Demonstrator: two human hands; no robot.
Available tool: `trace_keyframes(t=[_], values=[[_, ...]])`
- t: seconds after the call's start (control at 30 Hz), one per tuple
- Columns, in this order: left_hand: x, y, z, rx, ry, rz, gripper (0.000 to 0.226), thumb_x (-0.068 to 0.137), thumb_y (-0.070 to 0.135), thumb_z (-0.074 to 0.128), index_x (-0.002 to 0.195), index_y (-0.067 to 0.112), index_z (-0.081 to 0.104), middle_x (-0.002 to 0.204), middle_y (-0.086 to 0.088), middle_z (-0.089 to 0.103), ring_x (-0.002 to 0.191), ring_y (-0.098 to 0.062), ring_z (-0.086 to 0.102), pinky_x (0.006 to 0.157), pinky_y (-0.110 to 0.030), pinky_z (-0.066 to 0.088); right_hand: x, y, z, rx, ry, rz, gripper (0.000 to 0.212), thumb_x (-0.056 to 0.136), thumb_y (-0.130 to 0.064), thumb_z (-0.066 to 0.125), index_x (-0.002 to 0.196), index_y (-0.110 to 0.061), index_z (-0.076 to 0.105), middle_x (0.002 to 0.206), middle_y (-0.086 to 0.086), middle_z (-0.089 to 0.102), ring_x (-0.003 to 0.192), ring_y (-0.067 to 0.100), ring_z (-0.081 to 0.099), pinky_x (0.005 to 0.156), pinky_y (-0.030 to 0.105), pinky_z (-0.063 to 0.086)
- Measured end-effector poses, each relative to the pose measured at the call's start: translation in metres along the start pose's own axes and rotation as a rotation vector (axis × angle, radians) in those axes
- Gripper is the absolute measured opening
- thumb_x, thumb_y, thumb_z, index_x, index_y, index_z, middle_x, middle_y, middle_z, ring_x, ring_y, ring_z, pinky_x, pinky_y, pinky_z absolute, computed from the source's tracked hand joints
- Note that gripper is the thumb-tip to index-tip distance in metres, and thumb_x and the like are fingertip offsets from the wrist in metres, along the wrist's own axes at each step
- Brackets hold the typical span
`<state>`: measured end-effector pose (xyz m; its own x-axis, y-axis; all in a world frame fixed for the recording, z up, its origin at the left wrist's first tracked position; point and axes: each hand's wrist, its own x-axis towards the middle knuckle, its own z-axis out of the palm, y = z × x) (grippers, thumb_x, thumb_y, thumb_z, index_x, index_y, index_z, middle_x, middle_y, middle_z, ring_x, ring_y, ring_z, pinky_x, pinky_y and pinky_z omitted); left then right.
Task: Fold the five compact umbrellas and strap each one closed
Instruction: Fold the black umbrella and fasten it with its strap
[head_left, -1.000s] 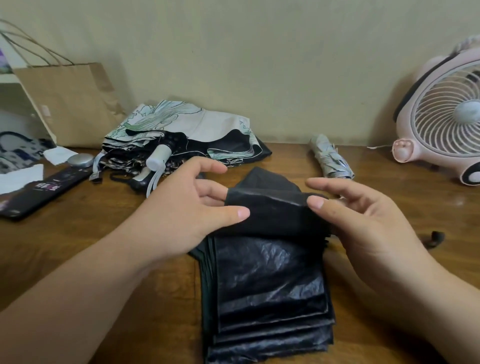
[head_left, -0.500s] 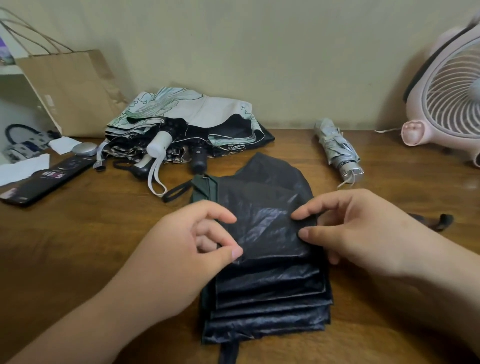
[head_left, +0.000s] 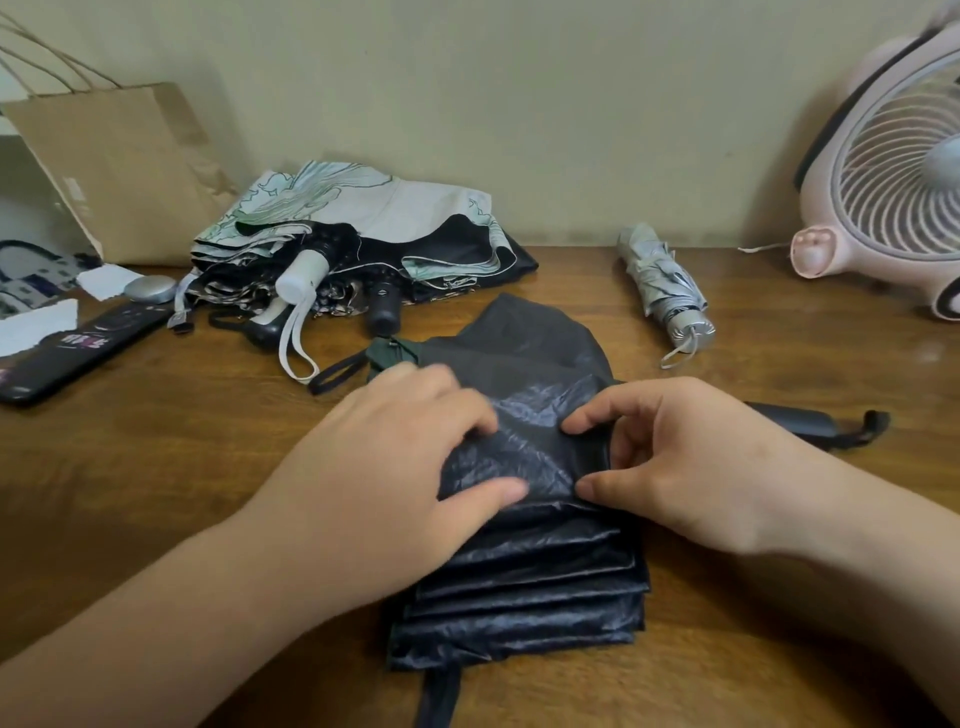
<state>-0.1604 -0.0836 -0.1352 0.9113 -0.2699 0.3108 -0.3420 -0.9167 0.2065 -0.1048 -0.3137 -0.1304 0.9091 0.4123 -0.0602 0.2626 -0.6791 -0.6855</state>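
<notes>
Black umbrella (head_left: 524, 587) glossy crinkled cloth; table (head_left: 156, 467) grained wood; bag (head_left: 124, 171) matt paper.

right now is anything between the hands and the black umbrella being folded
Nothing visible. The left hand presses on the black umbrella and the right hand pinches a fold of its canopy in its fingers. The unfolded umbrellas and the silver umbrella lie farther back on the table.
</notes>
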Motion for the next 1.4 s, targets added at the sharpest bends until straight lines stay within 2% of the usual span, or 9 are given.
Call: trace_keyframes(t=[0.23,0.47,0.63,0.8,0.9,1.0,1.07,1.23,1.4], values=[[0.055,0.006,0.018,0.163,-0.267,0.084,0.068,0.102,0.065,0.022,0.161,0.033,0.016,0.168,0.010,0.015,0.155,-0.011,0.005,0.127,-0.039,0.007,-0.001,-0.001,-0.002,-0.045,-0.069,-0.002,0.030,0.081,-0.030,0.084,0.105,-0.037,0.068,0.067,-0.009,0.071,0.051,0.000,0.059,0.053,0.013,0.044],[0.047,-0.005,0.042,0.327,-0.297,0.119,0.092,0.085,0.090,0.004,0.155,0.039,-0.026,0.169,0.009,-0.020,0.155,-0.016,-0.022,0.126,-0.046,-0.010,0.000,0.007,-0.020,-0.277,0.089,-0.023,0.024,0.084,-0.042,0.076,0.071,-0.025,0.067,0.063,-0.017,0.066,0.052,0.003,0.057,0.051,0.020,0.041],[0.047,-0.005,0.043,0.273,-0.311,0.134,0.098,0.075,0.100,0.010,0.152,0.050,-0.027,0.168,0.010,-0.024,0.153,-0.018,-0.028,0.125,-0.051,-0.011,0.006,0.015,-0.011,-0.224,0.423,-0.239,0.015,0.084,-0.037,0.073,0.098,-0.033,0.070,0.074,-0.012,0.063,0.070,0.004,0.058,0.063,0.019,0.043],[0.043,-0.017,0.032,0.179,-0.362,0.297,0.080,0.082,0.095,0.019,0.153,0.063,0.005,0.166,0.017,-0.025,0.150,-0.007,-0.032,0.123,-0.051,-0.017,0.020,0.021,-0.003,-0.423,0.238,-0.281,0.047,0.081,-0.053,0.069,0.125,-0.036,0.072,0.128,-0.005,0.061,0.122,0.017,0.051,0.104,0.043,0.046],[0.041,-0.023,0.022,-0.124,-0.270,0.400,0.046,0.093,0.076,0.042,0.117,0.050,0.072,0.163,0.023,0.028,0.153,0.003,0.010,0.127,-0.045,-0.003,0.020,0.021,-0.010,-0.412,0.097,-0.213,0.066,0.075,-0.057,0.077,0.137,-0.042,0.060,0.143,-0.012,0.053,0.137,0.010,0.041,0.116,0.034,0.035],[0.043,-0.029,0.019,-0.311,0.034,0.416,0.035,0.099,0.045,0.056,0.083,0.025,0.080,0.114,0.016,0.073,0.115,0.001,0.062,0.113,-0.040,0.039,0.019,0.022,-0.015,-0.440,0.051,-0.217,0.077,0.072,-0.063,0.075,0.143,-0.045,0.052,0.149,-0.016,0.046,0.140,0.003,0.034,0.118,0.025,0.028],[0.051,-0.024,0.015,-0.183,0.187,0.361,0.029,0.098,0.042,0.059,0.106,0.022,0.078,0.119,0.009,0.072,0.116,-0.006,0.062,0.106,-0.038,0.046,0.019,0.023,-0.016,-0.439,0.019,-0.223,0.084,0.070,-0.067,0.073,0.147,-0.044,0.047,0.150,-0.017,0.044,0.140,0.002,0.032,0.118,0.023,0.025],[0.053,-0.010,0.028,0.222,-0.311,0.128,0.094,0.085,0.088,0.026,0.159,0.044,-0.011,0.169,0.013,-0.017,0.154,-0.010,-0.021,0.126,-0.046,-0.010,0.014,0.024,-0.022,-0.454,-0.071,-0.221,0.101,0.065,-0.074,0.073,0.154,-0.046,0.033,0.155,-0.023,0.033,0.142,-0.004,0.022,0.119,0.020,0.019],[0.046,-0.013,0.038,0.243,-0.338,0.125,0.112,0.071,0.102,0.017,0.155,0.042,-0.024,0.166,0.012,-0.028,0.150,-0.014,-0.034,0.124,-0.054,-0.013,0.011,0.023,-0.024,-0.320,0.029,-0.294,0.098,0.069,-0.071,0.071,0.155,-0.046,0.031,0.154,-0.027,0.033,0.144,-0.009,0.024,0.120,0.024,0.026]])
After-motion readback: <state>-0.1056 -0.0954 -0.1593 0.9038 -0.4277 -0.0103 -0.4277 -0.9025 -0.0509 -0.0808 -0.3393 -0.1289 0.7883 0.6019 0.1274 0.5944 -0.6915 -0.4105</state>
